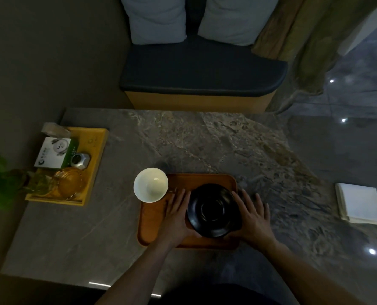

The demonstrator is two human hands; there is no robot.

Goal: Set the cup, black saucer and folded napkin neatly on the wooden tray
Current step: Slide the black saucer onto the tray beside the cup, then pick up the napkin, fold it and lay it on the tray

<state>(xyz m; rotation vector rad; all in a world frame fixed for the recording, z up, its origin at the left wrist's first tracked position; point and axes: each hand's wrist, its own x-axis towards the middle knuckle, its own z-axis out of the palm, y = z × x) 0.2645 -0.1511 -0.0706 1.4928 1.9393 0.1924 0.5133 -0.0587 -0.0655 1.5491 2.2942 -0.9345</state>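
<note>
Stone tabletop [205, 137], grey with brown veining, fills a dim room; beyond it stands a bench with a dark cushion [203, 71] and two pale pillows [156, 18], and glossy floor tiles [348, 106] lie to the right. Near the table's front middle sits the wooden tray [159, 216] — rectangular, rounded corners, low rim. On it rests the black saucer [214, 211], round and glossy. The left hand [176, 213] and right hand [252, 214] flank the saucer, fingers extended and slightly spread, thumbs at its near rim. The white cup [150, 185], a smooth bowl shape, appears to overlap the tray's far left corner. Well right of the tray lies the folded napkin [360, 203], a white square on the stone. Far left of the tray, a yellow tray [96, 159] holds a white box [51, 155], a small metal canister [80, 160] and an amber glass dish [69, 181].
</note>
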